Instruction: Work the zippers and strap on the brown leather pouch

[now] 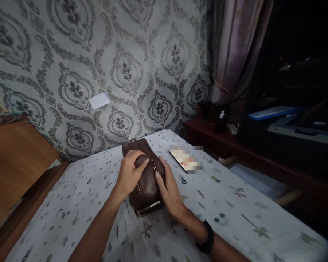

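Observation:
A dark brown leather bag (pixel 148 183) with gold zips lies on the bed, its rounded front pocket facing up. Over the pocket's upper left part, my left hand (pixel 129 174) is bent, its thumb stretched toward the gold zip (pixel 153 165) at the pocket's edge. What its fingertips grip there is partly hidden. Along the bag's right side lies my right hand (pixel 170 190), holding it with the thumb on the pocket edge and the fingers against the side. Another gold zip (pixel 150 206) runs along the near end of the bag.
To the right of the bag lies a phone (pixel 183 161) with a lit screen, partly blurred. The bed (pixel 98 203) has a white printed sheet. A wooden panel (pixel 19 160) stands left, a dark red shelf (pixel 207 129) right, and a patterned wall (pixel 142 72) behind.

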The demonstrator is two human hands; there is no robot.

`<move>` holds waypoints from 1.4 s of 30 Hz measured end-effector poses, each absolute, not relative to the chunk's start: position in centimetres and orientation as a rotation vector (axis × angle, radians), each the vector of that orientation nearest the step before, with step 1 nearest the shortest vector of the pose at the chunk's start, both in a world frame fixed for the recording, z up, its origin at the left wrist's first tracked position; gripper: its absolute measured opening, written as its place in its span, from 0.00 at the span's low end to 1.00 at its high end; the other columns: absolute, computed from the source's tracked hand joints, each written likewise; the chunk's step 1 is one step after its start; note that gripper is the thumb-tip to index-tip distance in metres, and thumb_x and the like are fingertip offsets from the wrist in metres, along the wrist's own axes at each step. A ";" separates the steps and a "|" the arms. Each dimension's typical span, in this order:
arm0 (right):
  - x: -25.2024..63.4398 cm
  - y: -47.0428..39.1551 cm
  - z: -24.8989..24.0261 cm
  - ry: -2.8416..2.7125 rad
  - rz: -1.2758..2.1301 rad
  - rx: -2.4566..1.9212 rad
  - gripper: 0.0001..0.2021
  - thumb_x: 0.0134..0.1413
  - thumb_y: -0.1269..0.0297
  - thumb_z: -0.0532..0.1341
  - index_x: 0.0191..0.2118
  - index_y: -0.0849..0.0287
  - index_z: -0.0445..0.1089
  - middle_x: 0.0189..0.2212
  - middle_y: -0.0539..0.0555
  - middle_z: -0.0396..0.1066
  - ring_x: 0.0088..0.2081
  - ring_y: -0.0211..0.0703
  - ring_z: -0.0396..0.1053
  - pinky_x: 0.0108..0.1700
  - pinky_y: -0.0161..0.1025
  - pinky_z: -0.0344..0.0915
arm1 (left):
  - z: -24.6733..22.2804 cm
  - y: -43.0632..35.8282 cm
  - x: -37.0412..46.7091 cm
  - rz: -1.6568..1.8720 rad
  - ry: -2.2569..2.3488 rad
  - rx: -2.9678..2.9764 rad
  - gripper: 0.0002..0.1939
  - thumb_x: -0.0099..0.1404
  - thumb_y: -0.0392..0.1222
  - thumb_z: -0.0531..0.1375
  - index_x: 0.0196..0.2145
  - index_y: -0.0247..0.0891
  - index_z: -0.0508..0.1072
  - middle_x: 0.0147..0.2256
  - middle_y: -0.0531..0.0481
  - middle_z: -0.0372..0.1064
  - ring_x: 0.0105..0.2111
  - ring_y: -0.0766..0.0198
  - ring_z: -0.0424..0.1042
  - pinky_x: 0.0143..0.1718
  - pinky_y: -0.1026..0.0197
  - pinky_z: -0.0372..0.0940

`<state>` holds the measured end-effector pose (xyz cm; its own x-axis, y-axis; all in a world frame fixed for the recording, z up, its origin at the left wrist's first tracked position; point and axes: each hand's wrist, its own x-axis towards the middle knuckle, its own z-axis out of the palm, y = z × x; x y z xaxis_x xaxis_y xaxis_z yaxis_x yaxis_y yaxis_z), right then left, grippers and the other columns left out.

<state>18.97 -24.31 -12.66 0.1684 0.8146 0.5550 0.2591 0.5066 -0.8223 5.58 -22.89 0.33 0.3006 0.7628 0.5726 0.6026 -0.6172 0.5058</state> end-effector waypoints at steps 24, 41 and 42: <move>18.1 -25.5 -12.8 -1.583 0.063 -1.117 0.47 0.55 0.47 0.67 0.72 0.53 0.42 0.69 0.68 0.49 0.69 0.65 0.53 0.64 0.64 0.61 | -3.1 -24.0 1.6 1.475 1.532 2.398 0.09 0.68 0.40 0.54 0.38 0.41 0.74 0.38 0.47 0.76 0.42 0.54 0.74 0.44 0.55 0.67; 18.6 -24.5 -12.7 -1.612 0.032 -1.030 0.41 0.62 0.45 0.59 0.72 0.55 0.43 0.68 0.68 0.49 0.68 0.67 0.51 0.63 0.68 0.58 | -2.3 -23.6 1.6 1.471 1.437 2.140 0.05 0.68 0.36 0.58 0.35 0.39 0.75 0.37 0.47 0.75 0.41 0.57 0.73 0.44 0.59 0.63; 18.5 -24.7 -12.6 -1.619 -0.015 -1.041 0.41 0.62 0.44 0.58 0.73 0.56 0.42 0.68 0.69 0.49 0.68 0.68 0.51 0.63 0.69 0.58 | -2.4 -23.6 1.5 1.474 1.425 2.137 0.06 0.68 0.36 0.58 0.35 0.39 0.75 0.37 0.47 0.75 0.41 0.57 0.72 0.44 0.59 0.63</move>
<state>18.54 -24.67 -12.60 0.0473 0.6052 0.7947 0.6200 0.6060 -0.4984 1.54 -23.56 -2.35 0.0492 0.7777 0.6267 0.5998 -0.5247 0.6041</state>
